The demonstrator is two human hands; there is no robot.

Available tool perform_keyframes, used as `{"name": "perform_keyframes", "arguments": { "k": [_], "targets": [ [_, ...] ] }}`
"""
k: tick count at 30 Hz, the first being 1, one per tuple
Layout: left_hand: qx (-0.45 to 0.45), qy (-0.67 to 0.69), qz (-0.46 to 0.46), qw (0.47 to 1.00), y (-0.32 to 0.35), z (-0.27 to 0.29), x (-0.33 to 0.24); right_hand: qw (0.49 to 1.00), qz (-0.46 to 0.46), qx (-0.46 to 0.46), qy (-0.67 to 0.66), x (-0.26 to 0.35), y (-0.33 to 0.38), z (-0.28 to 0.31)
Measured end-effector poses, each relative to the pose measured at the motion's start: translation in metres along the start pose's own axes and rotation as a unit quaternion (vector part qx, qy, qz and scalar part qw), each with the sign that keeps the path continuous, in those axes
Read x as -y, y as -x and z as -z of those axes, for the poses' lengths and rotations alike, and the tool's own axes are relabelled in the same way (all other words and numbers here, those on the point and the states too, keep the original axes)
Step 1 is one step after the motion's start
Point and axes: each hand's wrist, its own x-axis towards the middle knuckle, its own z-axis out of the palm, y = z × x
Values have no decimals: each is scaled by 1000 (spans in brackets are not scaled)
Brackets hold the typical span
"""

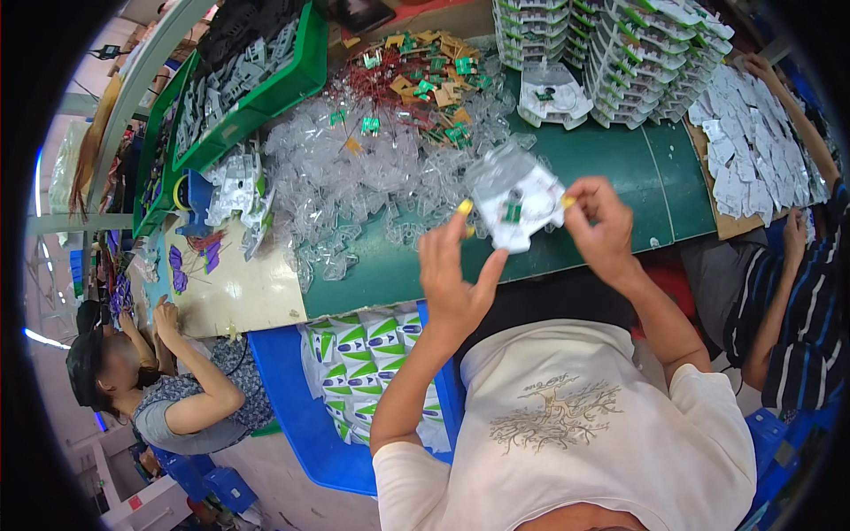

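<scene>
Unit under handling: a white plastic housing with a clear upper part, a small green circuit board and a thin wire (518, 196), held tilted over the green-topped desk (611, 168). Clock positions below are taken from this housing.

Right hand (606, 226), between 3 and 4 o'clock: grip narrow, pinching the housing's right edge; one fingertip wears a yellow cover. Left hand (453, 279), at 7 o'clock: grip wide, thumb by the lower edge, yellow-covered fingertip by the left; firm contact cannot be told.

Surroundings: loose transparent plastic pieces (354, 168) lie heaped near 9 o'clock; green circuit boards with tan pieces and red wires (434, 80) at 11. Tall stacks of white-and-green housings (624, 62) stand at 1. A green plastic bin (252, 124) of grey parts sits near 10. White flat pieces (753, 142) cover a brown board between 2 and 3. A blue plastic crate (310, 451) at 7 contains white, green and purple packets (363, 363). Co-workers sit at 8 and 4.
</scene>
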Motion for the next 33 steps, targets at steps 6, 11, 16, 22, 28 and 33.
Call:
{"name": "perform_keyframes", "arguments": {
  "k": [6,11,16,22,28,33],
  "targets": [
    [37,56,-55,996,-67,-61,-15,988,-43,-145,-42,-34,-83,11],
    [95,78,-50,991,-58,-69,-20,970,-20,-241,38,-54,-110,-2],
    [20,50,-70,996,-30,-50,-15,944,35,-303,128,-59,-111,-7],
    [40,-89,-108,989,-7,-28,4,985,92,-148,-11,9,-139,-46],
    [102,-148,-103,978,-14,-57,1,897,-253,78,-355,9,-267,-152],
    [72,-167,-55,982,-23,-55,29,728,-391,73,-559,-33,-333,-177]
  ]
}}
